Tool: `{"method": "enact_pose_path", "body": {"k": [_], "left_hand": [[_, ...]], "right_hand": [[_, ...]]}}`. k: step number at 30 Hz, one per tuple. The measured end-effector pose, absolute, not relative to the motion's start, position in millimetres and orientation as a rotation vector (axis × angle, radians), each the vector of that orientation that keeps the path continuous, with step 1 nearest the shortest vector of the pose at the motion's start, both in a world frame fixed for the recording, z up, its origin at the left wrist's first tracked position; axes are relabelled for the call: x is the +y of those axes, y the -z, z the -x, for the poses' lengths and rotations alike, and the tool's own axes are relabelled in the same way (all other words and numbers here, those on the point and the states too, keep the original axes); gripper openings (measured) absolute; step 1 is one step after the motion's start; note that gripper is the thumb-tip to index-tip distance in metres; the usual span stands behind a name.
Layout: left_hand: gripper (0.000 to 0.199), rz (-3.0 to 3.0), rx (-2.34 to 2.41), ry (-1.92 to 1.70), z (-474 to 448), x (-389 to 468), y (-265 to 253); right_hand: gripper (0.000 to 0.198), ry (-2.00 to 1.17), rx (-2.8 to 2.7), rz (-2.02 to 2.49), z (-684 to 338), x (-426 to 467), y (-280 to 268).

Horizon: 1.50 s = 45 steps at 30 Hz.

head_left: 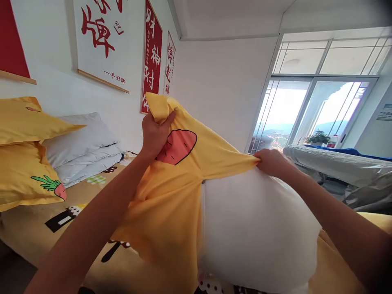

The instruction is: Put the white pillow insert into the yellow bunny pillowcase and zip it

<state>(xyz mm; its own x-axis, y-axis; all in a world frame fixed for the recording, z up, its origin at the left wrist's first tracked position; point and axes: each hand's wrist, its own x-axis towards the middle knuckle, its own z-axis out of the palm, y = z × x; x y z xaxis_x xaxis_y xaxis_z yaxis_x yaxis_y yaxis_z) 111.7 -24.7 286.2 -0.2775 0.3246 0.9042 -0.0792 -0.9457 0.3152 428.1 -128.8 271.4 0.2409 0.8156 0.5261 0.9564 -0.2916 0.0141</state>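
A yellow pillowcase (171,196) with a pink carrot print hangs stretched between my two hands. My left hand (156,132) is closed around its upper left part, with a fold of cloth standing above the fingers. At the right, my right hand (270,160) pinches the pillowcase's edge and pulls it taut. Below that edge a white pillow (260,232) sticks out from the pillowcase's opening. A small dark zipper pull (203,181) shows where the cloth meets the pillow. The part of the pillow inside the cloth is hidden.
Two yellow pillows (21,171) with carrot prints lie stacked at the left, beside white pillows (82,139). They rest on a patterned tan bed cover (33,222). Plastic-covered furniture (333,163) stands at the right before a sliding window (309,106). Scrolls (152,57) hang on the wall.
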Motion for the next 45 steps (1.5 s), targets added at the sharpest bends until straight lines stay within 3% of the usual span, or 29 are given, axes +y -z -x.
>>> {"method": "enact_pose_path", "body": {"k": [2,4,10,16,19,21,25,27,32,39,45], "left_hand": [[0.042,-1.745,0.306,-2.191,-103,-19,-292],[0.045,-1.765,0.328,-2.134,-97,-14,-297],[0.045,-1.855,0.703,-1.938,-88,8,-260],[0.050,-1.622,0.964,-1.840,-66,52,-195],[0.049,-1.546,1.029,-1.826,-61,66,-182],[0.043,-1.558,1.100,-1.839,-63,67,-182],[0.028,-1.661,1.254,-1.965,-76,57,-190],[0.030,-1.686,1.243,-2.075,-85,49,-195],[0.041,-1.489,0.985,-2.372,-106,36,-207],[0.042,-1.458,0.590,-2.605,-122,15,-253],[0.049,-1.625,0.450,-2.647,-141,-21,-299]], "right_hand": [[0.027,0.882,-1.363,2.159,-419,-133,-284],[0.033,0.899,-1.270,2.054,-416,-132,-285],[0.023,0.192,-1.965,1.746,-440,-115,-222],[0.022,0.664,-1.644,1.350,-389,-153,-123],[0.021,0.223,-1.956,1.256,-329,-174,-59],[0.033,-0.049,-2.010,1.330,-290,-177,-18],[0.046,-0.288,-1.860,1.574,-237,-159,33],[0.047,-0.316,-1.826,1.655,-227,-148,38],[0.028,-0.275,-1.876,1.598,-242,-141,35],[0.021,0.410,-1.761,1.490,-283,-186,47],[0.028,0.240,-1.736,1.496,-284,-186,38]]}}
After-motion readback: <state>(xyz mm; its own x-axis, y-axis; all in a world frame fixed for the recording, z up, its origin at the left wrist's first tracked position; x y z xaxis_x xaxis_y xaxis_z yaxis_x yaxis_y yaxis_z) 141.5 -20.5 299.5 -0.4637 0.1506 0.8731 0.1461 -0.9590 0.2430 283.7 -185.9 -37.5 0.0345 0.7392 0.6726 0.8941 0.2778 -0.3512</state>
